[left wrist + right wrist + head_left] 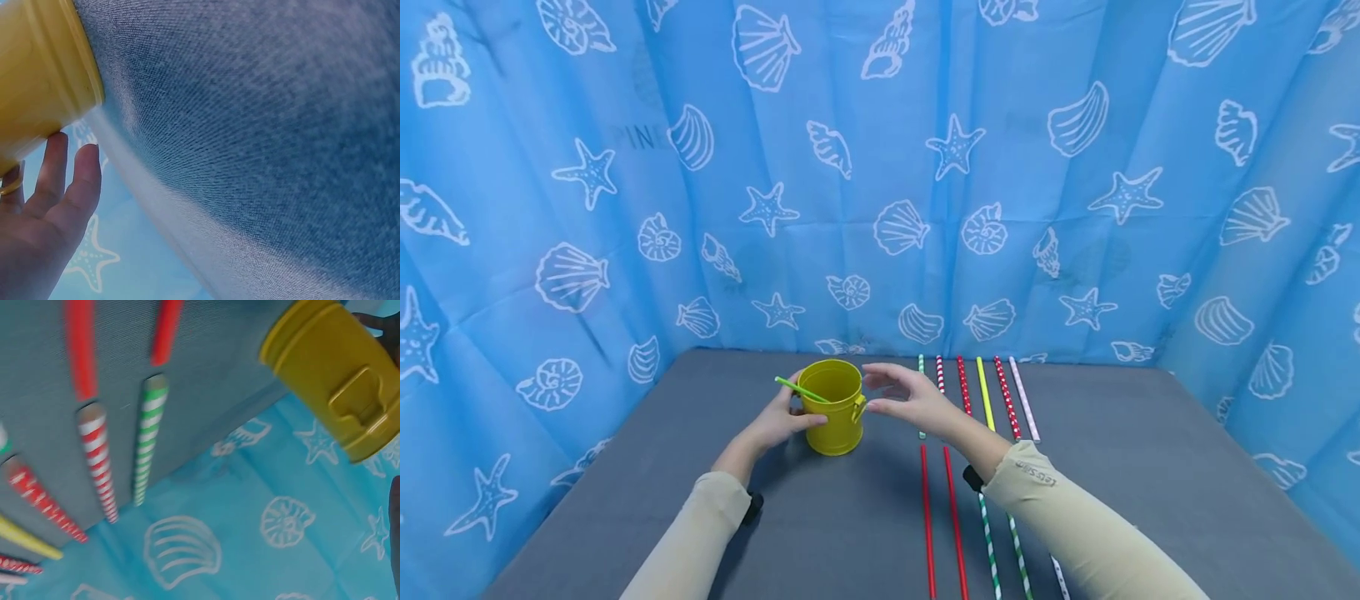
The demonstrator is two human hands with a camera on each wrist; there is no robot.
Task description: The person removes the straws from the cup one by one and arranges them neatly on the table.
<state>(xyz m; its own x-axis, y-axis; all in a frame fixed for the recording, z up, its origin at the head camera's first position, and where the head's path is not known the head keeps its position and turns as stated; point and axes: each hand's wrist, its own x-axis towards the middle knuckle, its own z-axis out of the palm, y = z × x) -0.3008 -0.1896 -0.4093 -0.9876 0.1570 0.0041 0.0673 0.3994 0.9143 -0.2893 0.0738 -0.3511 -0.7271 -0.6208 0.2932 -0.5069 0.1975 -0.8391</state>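
Observation:
In the head view a yellow bucket (833,433) with a small side handle stands over the grey table. My left hand (778,421) holds it from the left, thumb across the front and fingers partly hidden behind. The left wrist view shows fingertips against the bucket's wall (37,81). A light green straw (801,389) leans over the rim to the left, its lower end inside the bucket. On the right, my right hand (917,400) is held with fingers spread loosely beside the handle (859,407), holding nothing. Whether the bucket touches the table I cannot tell.
Right of the bucket, patterned straws lie in a back row, including a yellow straw (985,392) and a pale straw (1024,398). Nearer lie red straws (927,521) and green-striped straws (988,546), partly under the right arm. A blue shell-print curtain (880,167) hangs behind.

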